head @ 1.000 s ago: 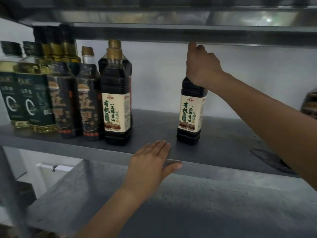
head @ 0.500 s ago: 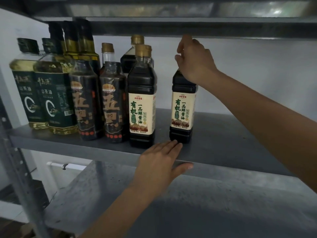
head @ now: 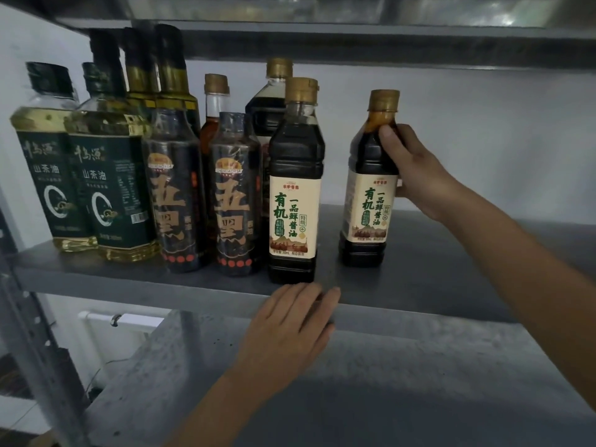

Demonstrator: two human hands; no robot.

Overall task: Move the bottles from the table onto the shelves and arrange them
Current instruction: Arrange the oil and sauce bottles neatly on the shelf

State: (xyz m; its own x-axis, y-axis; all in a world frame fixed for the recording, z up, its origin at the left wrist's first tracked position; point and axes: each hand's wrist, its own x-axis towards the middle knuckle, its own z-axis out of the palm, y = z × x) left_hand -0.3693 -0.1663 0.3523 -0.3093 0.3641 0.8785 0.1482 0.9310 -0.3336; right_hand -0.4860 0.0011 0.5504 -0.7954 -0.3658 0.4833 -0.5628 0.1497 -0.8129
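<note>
- Right hand (head: 419, 175) has left the cap and come down the side of the bottle (head: 366, 204); it now grips the shoulder, with the thumb across the front and the fingers curled round the back.
- Its tan cap (head: 383, 100) is now uncovered.
- That bottle stands on the middle shelf (head: 435, 272), right of the row and apart from it, a little farther back than its twin (head: 295, 201).
- Both carry the same cream label with green and black characters, and both hold dark liquid.
- Left hand (head: 287, 333) stays on the shelf's front edge, palm down, with its fingers straight and pressed together, just in front of the twin's base. It holds nothing.
- Left of the twin stand two dark bottles (head: 175, 195) with large gold characters, side by side at the front.
- Farther left are two oil bottles (head: 109, 185) with dark green labels and black caps, showing pale yellow oil above and below the labels.
- Behind the front row stand more bottles: a big dark one (head: 274, 101) with a tan cap, a slimmer one (head: 216, 91) with a tan cap, and tall ones (head: 171, 69) with gold necks. How many stand behind, I cannot tell.
- An upper shelf (head: 354, 43) runs across the top, close over the tallest caps.
- A lower shelf (head: 387, 382), grey and speckled, lies under the left forearm.
- A perforated metal post (head: 35, 350) holds the shelves at the left, and a pale wall (head: 483, 140) is behind.
</note>
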